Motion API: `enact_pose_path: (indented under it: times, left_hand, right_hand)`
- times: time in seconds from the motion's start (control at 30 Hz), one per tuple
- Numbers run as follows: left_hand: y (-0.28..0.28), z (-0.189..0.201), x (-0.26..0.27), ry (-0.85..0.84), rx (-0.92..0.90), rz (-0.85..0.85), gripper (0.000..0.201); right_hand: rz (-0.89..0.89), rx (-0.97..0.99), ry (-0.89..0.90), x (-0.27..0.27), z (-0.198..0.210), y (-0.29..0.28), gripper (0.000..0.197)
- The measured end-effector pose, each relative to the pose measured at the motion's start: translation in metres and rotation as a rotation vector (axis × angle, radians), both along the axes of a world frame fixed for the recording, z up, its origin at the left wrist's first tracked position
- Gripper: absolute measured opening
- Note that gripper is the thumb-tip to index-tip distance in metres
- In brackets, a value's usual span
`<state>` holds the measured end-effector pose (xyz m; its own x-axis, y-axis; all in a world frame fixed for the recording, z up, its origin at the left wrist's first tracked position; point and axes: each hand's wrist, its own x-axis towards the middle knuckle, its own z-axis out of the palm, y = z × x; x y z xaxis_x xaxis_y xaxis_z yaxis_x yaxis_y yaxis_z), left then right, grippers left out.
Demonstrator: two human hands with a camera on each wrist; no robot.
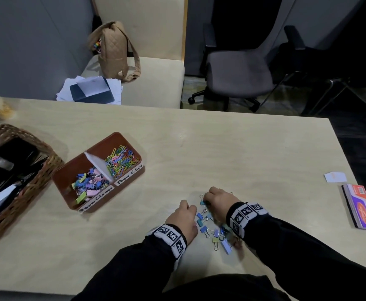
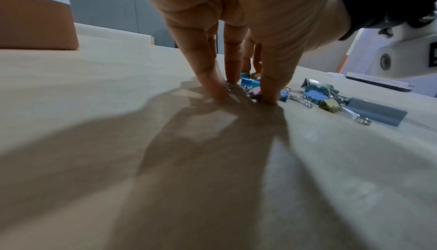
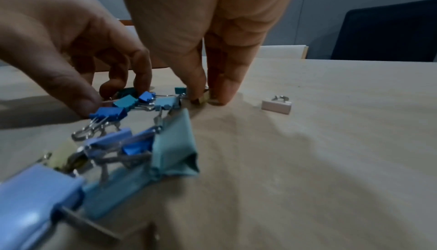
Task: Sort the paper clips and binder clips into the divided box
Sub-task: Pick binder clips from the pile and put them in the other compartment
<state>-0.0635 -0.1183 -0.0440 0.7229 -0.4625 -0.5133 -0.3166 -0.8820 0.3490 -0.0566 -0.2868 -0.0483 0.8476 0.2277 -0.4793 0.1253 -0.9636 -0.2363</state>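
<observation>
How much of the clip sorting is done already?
Mostly done: the divided box holds paper clips in one compartment, binder clips in the other. The left hand and right hand pinch at loose binder clips on the table. Only that bunch remains.

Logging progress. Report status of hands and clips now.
Left hand pinching into binder clips on table. Right hand pinching a small clip at pile's far end. Divided box part filled, to the left. Nothing in the way.

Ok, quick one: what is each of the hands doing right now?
Left hand: thumb and fingers pinch small binder clips.
Right hand: thumb and finger pinch a yellowish binder clip.
</observation>
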Motion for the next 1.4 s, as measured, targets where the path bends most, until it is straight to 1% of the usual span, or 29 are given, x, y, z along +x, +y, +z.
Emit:
enact_pose_path:
  times: [0.07, 0.13, 0.17, 0.27, 0.33, 0.47, 0.67, 0.77, 0.93, 1.03, 1.13, 1.23, 1.3, 1.37, 1.4]
  left_hand:
    - [0.001, -0.001, 0.003, 0.012, 0.0, 0.02, 0.027]
    - [0.003, -0.002, 0.007, 0.04, 0.007, 0.037, 0.029]
    - [0.004, -0.002, 0.009, 0.055, 0.017, 0.046, 0.031]
    - [0.006, -0.003, 0.012, 0.076, 0.065, 0.055, 0.037]
    - [0.006, -0.004, 0.015, 0.077, 0.086, 0.038, 0.039]
    - [0.008, -0.007, 0.02, 0.087, 0.095, 0.023, 0.028]
    - [0.014, -0.011, 0.021, 0.041, -0.001, 0.117, 0.015]
    - [0.017, -0.01, 0.026, 0.034, -0.013, 0.149, 0.016]
    - [0.024, -0.012, 0.035, 0.041, 0.032, 0.132, 0.019]
    - [0.028, -0.016, 0.034, 0.05, 0.024, 0.092, 0.02]
    - [0.029, -0.015, 0.033, 0.041, 0.028, 0.062, 0.015]
    - [0.03, -0.014, 0.035, 0.018, 0.01, 0.08, 0.01]
    - [0.032, -0.013, 0.037, 0.017, -0.03, 0.118, 0.003]
    - [0.033, -0.013, 0.039, 0.018, -0.061, 0.144, 0.011]
    - [0.034, -0.012, 0.04, 0.017, -0.075, 0.152, 0.013]
  right_hand:
    - [-0.08, 0.031, 0.018, 0.0, 0.002, 0.002, 0.045]
    - [-0.143, 0.064, 0.019, -0.002, 0.002, 0.002, 0.049]
    - [-0.161, 0.072, 0.019, -0.003, 0.002, 0.002, 0.047]
    - [-0.169, 0.061, 0.025, -0.007, 0.0, 0.002, 0.035]
    - [-0.183, 0.039, 0.043, -0.005, 0.001, 0.004, 0.033]
    - [-0.211, 0.046, 0.066, -0.001, 0.003, 0.006, 0.037]
    - [-0.156, 0.049, 0.059, -0.006, 0.003, 0.004, 0.04]
    - [-0.176, 0.034, 0.086, -0.003, 0.005, 0.006, 0.044]
    - [-0.186, -0.011, 0.143, 0.004, 0.011, 0.007, 0.053]
    - [-0.2, 0.004, 0.164, 0.004, 0.01, 0.007, 0.048]
    - [-0.178, 0.0, 0.166, 0.004, 0.008, 0.007, 0.042]
    - [-0.1, -0.057, 0.107, 0.006, 0.008, 0.009, 0.038]
    - [-0.078, -0.085, 0.099, 0.009, 0.009, 0.01, 0.037]
    - [-0.129, -0.04, 0.101, 0.012, 0.01, 0.008, 0.033]
    - [-0.187, 0.004, 0.1, 0.013, 0.012, 0.006, 0.031]
